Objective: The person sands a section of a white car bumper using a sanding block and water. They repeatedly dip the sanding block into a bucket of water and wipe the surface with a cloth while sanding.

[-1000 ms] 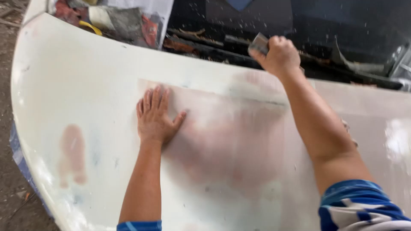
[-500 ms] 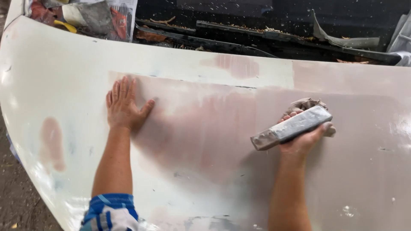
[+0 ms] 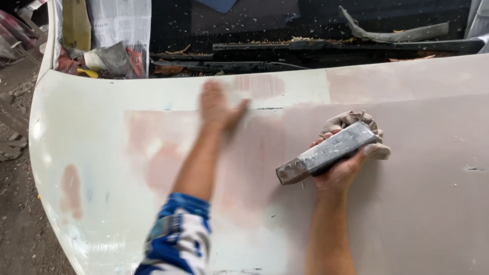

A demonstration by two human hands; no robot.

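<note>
A pale car bonnet (image 3: 102, 132) with pink filler patches fills the view. My left hand (image 3: 218, 107), blurred with motion, lies flat on the panel near its upper edge, fingers spread and holding nothing. My right hand (image 3: 342, 165) rests on the bonnet further right, gripping a grey rectangular sanding block (image 3: 328, 152) together with a crumpled dusty cloth (image 3: 354, 122). The block points down to the left, its end dusted with filler.
Beyond the bonnet's top edge lies the dark cowl and windscreen (image 3: 316, 25) with wiper arms and debris. Newspaper and masking material (image 3: 109, 40) sit at the top left corner. Bare dirt ground (image 3: 15, 214) shows to the left.
My left hand has slid right and upward across the panel. My right hand, earlier up at the cowl, came down onto the bonnet holding the block and cloth.
</note>
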